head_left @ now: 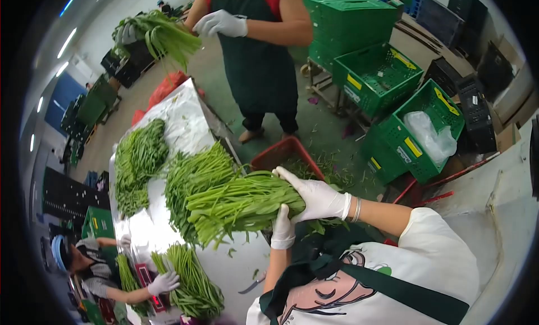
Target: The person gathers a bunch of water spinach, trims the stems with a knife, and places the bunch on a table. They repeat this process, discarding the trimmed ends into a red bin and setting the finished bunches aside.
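A large bunch of long-stemmed leafy greens [241,204] is held up above the metal table, stem ends pointing left. My right hand [317,197], in a white glove, grips the leafy end from the far side with the thumb along the top. My left hand [282,230], also gloved, closes around the near side of the same bunch. Partly behind it, another pile of greens [196,176] lies on the table. A knife [252,284] rests on the metal near my left forearm.
More greens [140,156] lie on the metal table [236,269]. Opposite, a person in a dark apron [255,72] holds greens. At lower left, another person's gloved hand [164,283] touches a bundle beside a red scale [147,280]. Green crates [376,78] and a red bin [286,154] stand nearby.
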A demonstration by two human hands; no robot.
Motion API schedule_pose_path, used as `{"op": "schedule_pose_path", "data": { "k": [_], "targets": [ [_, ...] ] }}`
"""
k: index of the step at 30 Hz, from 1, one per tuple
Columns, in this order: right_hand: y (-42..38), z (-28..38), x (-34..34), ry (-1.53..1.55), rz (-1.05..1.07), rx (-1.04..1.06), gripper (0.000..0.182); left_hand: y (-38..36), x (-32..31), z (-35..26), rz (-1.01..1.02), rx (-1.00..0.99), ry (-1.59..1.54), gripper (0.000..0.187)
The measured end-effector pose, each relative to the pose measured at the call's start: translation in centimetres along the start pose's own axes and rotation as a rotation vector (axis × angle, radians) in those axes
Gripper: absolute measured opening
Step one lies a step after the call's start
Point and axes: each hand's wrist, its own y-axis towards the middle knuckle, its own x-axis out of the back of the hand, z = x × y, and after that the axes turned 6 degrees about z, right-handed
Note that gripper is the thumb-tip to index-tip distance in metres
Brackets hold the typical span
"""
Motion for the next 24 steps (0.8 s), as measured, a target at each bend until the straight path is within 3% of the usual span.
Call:
{"op": "schedule_pose_path", "data": {
  "k": [1, 3, 4, 5, 6, 8, 11, 12, 14, 16, 17, 19, 21, 24],
  "targets": [
    [0.0, 0.3, 0.3, 0.038, 0.082, -0.107, 0.103, -0.4, 1.5, 0.7, 0.007, 0.026, 0.085, 0.072],
    [-0.1, 0.0, 0.6, 0.068, -0.016, -0.039, 0.089, -0.5, 0.9, -0.6, -0.001, 0.070, 0.261, 0.074],
    [0.1, -0.1, 1.2, 0.052, -0.005, -0.061, 0.085, 0.0, 0.4, -0.9, 0.104, -0.117, 0.465, 0.075],
    [0.1, -0.1, 1.6, 0.038, 0.008, -0.086, 0.082, 0.5, 0.3, -1.4, 0.168, -0.114, 0.553, 0.076],
    [0.4, -1.8, 1.1, 0.016, -0.092, 0.070, 0.078, 0.7, 0.6, -2.0, 0.232, -0.108, 0.639, 0.076],
    [0.8, -4.8, 0.3, -0.029, 0.035, -0.047, 0.076, 1.3, 2.2, -2.0, 0.377, -0.085, 0.793, 0.070],
    [1.5, -6.7, 0.4, -0.031, 0.316, -0.258, 0.074, 0.5, 12.9, 4.8, -0.010, 0.686, -0.335, 0.061],
    [1.8, -7.4, 0.1, -0.191, 0.455, -0.338, 0.069, -0.8, 11.4, 4.7, -0.465, 0.621, -0.536, 0.054],
    [2.0, -9.5, -1.2, -0.465, 0.681, -0.451, 0.059, -1.9, 14.9, 7.5, -0.716, 0.556, -0.951, 0.058],
    [1.6, -10.5, -1.4, -0.567, 0.845, -0.522, 0.051, -2.8, 13.5, 7.2, -0.652, 0.593, -0.915, 0.072],
    [1.4, -9.7, -0.5, -0.541, 0.753, -0.512, 0.036, -2.6, 12.6, 6.2, -0.650, 0.628, -0.938, 0.075],
    [2.4, -8.5, 2.2, -0.559, 0.666, -0.507, 0.051, -2.2, 11.3, 5.3, -0.634, 0.698, -1.009, 0.082],
    [3.4, -5.5, 5.6, -0.529, 0.466, -0.410, 0.054, -2.5, 13.7, 7.6, -0.712, 0.750, -0.937, 0.083],
    [5.0, -1.3, 9.2, -0.473, 0.261, -0.325, 0.058, -3.2, 15.5, 9.7, -0.765, 0.626, -0.877, 0.078]
  ]
}}
